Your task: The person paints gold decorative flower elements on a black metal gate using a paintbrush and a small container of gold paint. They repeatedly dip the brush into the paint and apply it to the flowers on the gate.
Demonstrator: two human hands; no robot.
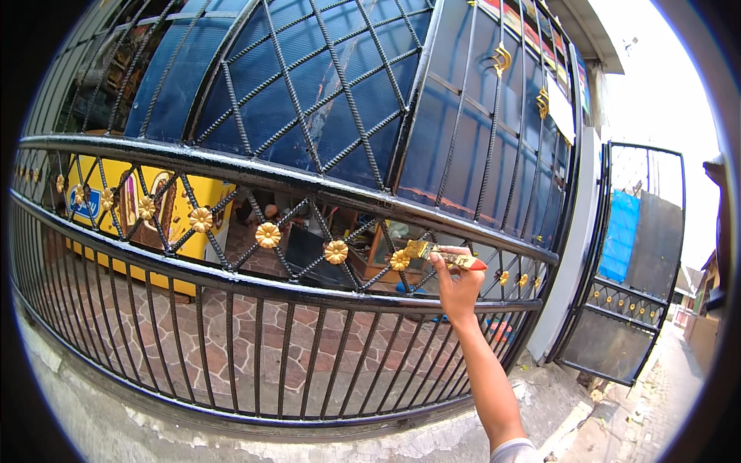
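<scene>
My right hand (460,289) is closed around the handle of a paintbrush (457,259), which has a red end and paint smears. Its yellowish bristles point left and meet or nearly meet a gold flower ornament (399,260) on the black metal fence (324,187); I cannot tell whether they touch. More gold flowers run along the same lattice band, among them one (336,251) just to the left and a larger-looking one (268,234) beyond it. My left hand is not in view.
Behind the bars stand a yellow freezer (208,224) and dark blue sheeting (309,85) above a stone-patterned floor (270,339). To the right are a grey post (575,239) and an open black gate (617,332) beside an alley (656,401). A concrete ledge (193,444) runs below the fence.
</scene>
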